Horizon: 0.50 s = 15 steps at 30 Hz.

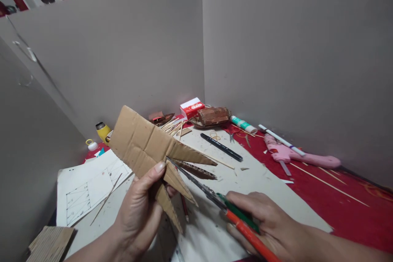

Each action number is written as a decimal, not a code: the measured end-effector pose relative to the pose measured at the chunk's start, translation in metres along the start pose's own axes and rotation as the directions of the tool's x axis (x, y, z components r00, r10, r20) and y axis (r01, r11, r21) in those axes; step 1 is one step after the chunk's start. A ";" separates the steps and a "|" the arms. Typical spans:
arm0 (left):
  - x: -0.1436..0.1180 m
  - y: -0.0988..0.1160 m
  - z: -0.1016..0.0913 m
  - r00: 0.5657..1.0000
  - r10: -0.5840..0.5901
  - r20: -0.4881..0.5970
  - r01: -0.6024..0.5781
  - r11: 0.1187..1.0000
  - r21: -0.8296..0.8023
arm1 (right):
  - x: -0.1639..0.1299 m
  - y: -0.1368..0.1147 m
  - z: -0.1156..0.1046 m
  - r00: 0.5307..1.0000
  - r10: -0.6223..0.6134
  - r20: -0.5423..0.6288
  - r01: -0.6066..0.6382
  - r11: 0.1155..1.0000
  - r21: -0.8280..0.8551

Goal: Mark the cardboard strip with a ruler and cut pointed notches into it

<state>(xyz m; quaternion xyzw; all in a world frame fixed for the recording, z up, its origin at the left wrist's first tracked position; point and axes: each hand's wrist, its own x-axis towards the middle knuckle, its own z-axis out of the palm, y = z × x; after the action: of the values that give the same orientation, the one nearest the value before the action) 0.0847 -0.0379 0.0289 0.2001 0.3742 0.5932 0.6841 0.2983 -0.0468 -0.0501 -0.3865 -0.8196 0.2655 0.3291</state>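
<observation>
My left hand (144, 204) grips a piece of brown cardboard (141, 135), thumb on the near face and fingers behind it. Several pointed strips fan out from the cardboard's right end. In my right hand (267, 217) is a pair of scissors (215, 198) with one green and one orange-red handle. The scissor blades reach up and left, their tips at the base of the slits between the strips, close to my left thumb. How far the blades are apart is hard to make out. Some fingers of both hands are hidden.
On the table's white sheet (260, 188) lie a black marker (221, 146) and wooden sticks (175, 127). A pink glue gun (288, 151) rests on the red cloth (353, 208) at right. A drawing (89, 188), a yellow bottle (102, 132) and a cardboard stack (50, 243) stand left.
</observation>
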 end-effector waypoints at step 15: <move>-0.001 0.000 0.002 0.997 -0.008 -0.073 0.007 1.000 -0.023 | 0.004 0.010 0.001 0.997 -0.017 0.069 0.018 1.000 -0.003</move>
<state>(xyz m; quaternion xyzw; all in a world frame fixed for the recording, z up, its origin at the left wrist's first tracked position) 0.0863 -0.0382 0.0302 0.1689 0.3931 0.6018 0.6744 0.3004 -0.0380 -0.0566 -0.3705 -0.8343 0.2742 0.3024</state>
